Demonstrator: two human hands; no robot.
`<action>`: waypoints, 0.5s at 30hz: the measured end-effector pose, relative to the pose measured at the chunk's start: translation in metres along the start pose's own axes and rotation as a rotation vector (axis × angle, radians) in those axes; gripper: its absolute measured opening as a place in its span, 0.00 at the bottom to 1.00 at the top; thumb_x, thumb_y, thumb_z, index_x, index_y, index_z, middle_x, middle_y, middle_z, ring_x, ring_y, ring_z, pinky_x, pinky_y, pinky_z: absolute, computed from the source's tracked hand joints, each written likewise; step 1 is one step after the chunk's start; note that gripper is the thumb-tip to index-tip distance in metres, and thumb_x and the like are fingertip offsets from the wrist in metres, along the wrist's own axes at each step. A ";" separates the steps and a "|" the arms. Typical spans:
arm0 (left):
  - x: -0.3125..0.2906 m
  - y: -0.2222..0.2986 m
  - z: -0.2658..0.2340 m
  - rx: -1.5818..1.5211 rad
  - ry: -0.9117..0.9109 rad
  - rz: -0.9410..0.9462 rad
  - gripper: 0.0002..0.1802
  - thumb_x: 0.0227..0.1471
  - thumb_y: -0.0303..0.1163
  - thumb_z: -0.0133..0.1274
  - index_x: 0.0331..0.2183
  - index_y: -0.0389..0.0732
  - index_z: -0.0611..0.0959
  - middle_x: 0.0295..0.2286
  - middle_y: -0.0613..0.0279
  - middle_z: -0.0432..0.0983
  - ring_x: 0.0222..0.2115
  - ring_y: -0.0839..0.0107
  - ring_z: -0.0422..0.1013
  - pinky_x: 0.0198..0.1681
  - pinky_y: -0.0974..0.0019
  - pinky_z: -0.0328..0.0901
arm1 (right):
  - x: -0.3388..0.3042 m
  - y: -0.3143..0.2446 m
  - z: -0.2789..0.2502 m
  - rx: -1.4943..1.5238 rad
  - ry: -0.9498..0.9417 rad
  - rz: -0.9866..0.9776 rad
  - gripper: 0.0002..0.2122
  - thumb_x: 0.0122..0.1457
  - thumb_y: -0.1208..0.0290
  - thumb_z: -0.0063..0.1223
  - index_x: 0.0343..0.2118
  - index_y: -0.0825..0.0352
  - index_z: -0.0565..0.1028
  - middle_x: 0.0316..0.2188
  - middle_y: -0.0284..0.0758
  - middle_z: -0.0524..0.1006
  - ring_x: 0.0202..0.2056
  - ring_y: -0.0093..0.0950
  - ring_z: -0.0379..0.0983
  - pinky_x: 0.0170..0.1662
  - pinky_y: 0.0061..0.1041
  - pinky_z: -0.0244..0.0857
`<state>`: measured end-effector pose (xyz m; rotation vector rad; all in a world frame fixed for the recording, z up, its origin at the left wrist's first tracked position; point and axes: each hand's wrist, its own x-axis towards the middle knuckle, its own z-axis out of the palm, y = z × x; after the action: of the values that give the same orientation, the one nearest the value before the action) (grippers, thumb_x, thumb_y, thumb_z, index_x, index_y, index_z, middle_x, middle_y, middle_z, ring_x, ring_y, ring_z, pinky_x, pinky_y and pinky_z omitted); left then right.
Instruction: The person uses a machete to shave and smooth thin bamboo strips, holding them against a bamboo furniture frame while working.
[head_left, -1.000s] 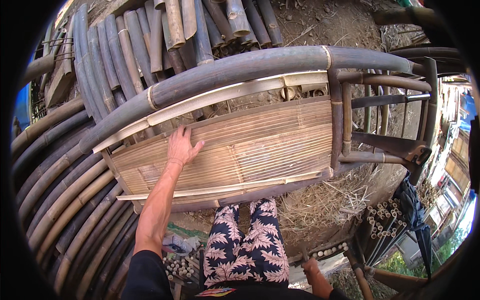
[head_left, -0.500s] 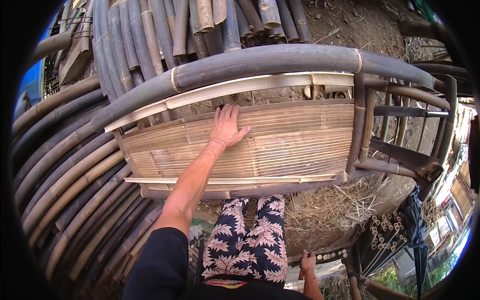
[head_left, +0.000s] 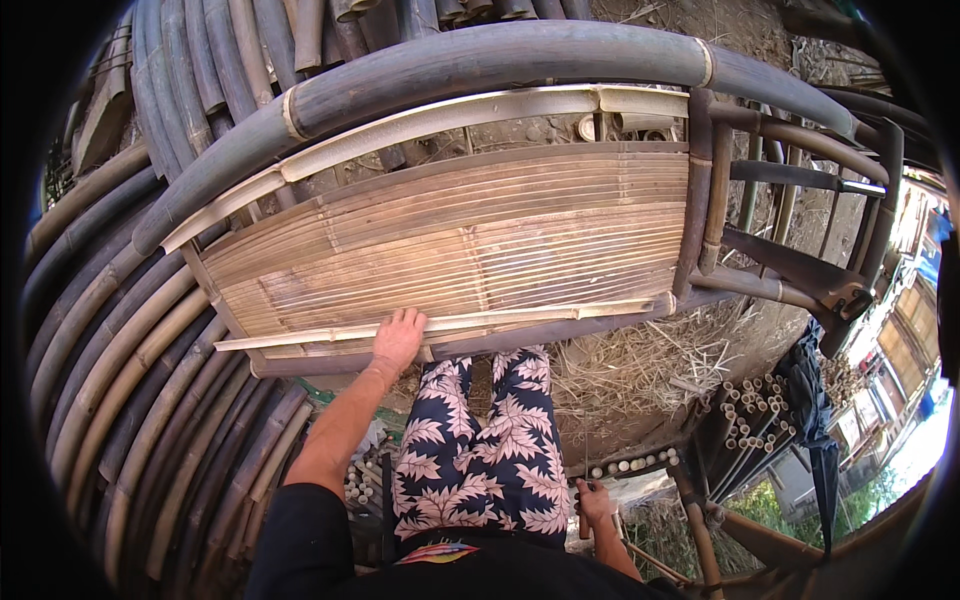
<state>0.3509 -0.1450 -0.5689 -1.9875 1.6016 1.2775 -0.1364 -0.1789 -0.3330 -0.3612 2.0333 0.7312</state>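
Observation:
A slatted bamboo panel (head_left: 480, 240) lies in front of me in a frame of dark bamboo poles. My left hand (head_left: 398, 340) is at its near side, with the fingers closed over a pale split bamboo strip (head_left: 540, 313) that runs along the near edge. Low at the right, my right hand (head_left: 597, 503) hangs beside my leg, closed around the brown handle of a knife (head_left: 584, 526). Its thin blade points away from me and shows almost edge-on. A second pale split strip (head_left: 400, 125) runs under the thick far pole (head_left: 500, 62).
A handsaw (head_left: 800, 272) rests across the frame's right end, near a dark curved pole (head_left: 790, 175). Stacked bamboo poles (head_left: 130, 350) fill the left side, and more lie beyond the frame. Straw (head_left: 650, 375) covers the ground at the right. A dark cloth (head_left: 815, 400) hangs there.
My left hand has moved from the middle of the slatted panel toward me, onto the near split strip. The view has shifted, and my right hand still holds the knife.

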 end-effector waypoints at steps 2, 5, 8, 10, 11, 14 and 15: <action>-0.002 -0.005 0.003 0.045 0.013 0.057 0.14 0.49 0.35 0.50 0.40 0.42 0.74 0.35 0.58 0.68 0.41 0.62 0.70 0.36 0.58 0.71 | 0.000 0.004 0.002 0.005 -0.001 -0.051 0.16 0.58 0.60 0.57 0.37 0.69 0.70 0.19 0.34 0.72 0.14 0.25 0.66 0.15 0.25 0.60; -0.004 -0.007 -0.001 0.129 0.093 0.126 0.12 0.50 0.33 0.47 0.39 0.42 0.74 0.34 0.58 0.69 0.39 0.61 0.71 0.31 0.61 0.74 | -0.006 -0.003 0.007 0.021 0.006 -0.078 0.16 0.58 0.60 0.57 0.38 0.70 0.71 0.18 0.33 0.71 0.14 0.24 0.66 0.15 0.25 0.60; -0.008 -0.004 0.000 0.034 0.103 0.071 0.13 0.50 0.33 0.47 0.38 0.40 0.75 0.35 0.56 0.69 0.40 0.58 0.72 0.34 0.59 0.73 | -0.006 -0.002 0.009 0.081 0.009 -0.132 0.17 0.57 0.61 0.57 0.38 0.71 0.71 0.17 0.33 0.71 0.14 0.24 0.67 0.14 0.25 0.60; -0.001 -0.006 -0.015 -0.083 0.072 -0.041 0.14 0.49 0.34 0.47 0.38 0.40 0.75 0.36 0.54 0.70 0.40 0.55 0.71 0.38 0.56 0.72 | -0.006 -0.003 0.011 0.077 0.036 -0.194 0.16 0.55 0.63 0.59 0.38 0.73 0.72 0.18 0.34 0.72 0.16 0.26 0.69 0.18 0.28 0.62; -0.002 -0.005 -0.025 -0.140 0.049 -0.099 0.14 0.49 0.34 0.47 0.39 0.40 0.75 0.36 0.53 0.70 0.40 0.54 0.71 0.40 0.55 0.71 | -0.016 -0.010 0.014 -0.040 0.105 -0.260 0.17 0.54 0.64 0.60 0.38 0.72 0.73 0.19 0.35 0.73 0.17 0.27 0.70 0.19 0.29 0.64; -0.013 0.004 -0.042 -0.327 0.145 -0.060 0.16 0.55 0.40 0.44 0.38 0.40 0.76 0.37 0.49 0.72 0.40 0.52 0.71 0.44 0.53 0.68 | -0.043 -0.038 0.020 -0.286 0.334 -0.501 0.18 0.50 0.66 0.62 0.40 0.72 0.74 0.22 0.40 0.76 0.20 0.33 0.74 0.26 0.32 0.67; -0.018 0.012 -0.051 -0.377 0.171 -0.046 0.17 0.56 0.42 0.43 0.38 0.40 0.77 0.37 0.49 0.73 0.40 0.52 0.71 0.44 0.53 0.68 | -0.048 -0.046 0.020 -0.287 0.428 -0.607 0.17 0.49 0.67 0.62 0.39 0.72 0.75 0.23 0.41 0.77 0.23 0.35 0.75 0.30 0.33 0.68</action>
<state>0.3631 -0.1727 -0.5230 -2.3995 1.4600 1.5191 -0.0736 -0.2038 -0.3170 -1.3290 2.0297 0.5869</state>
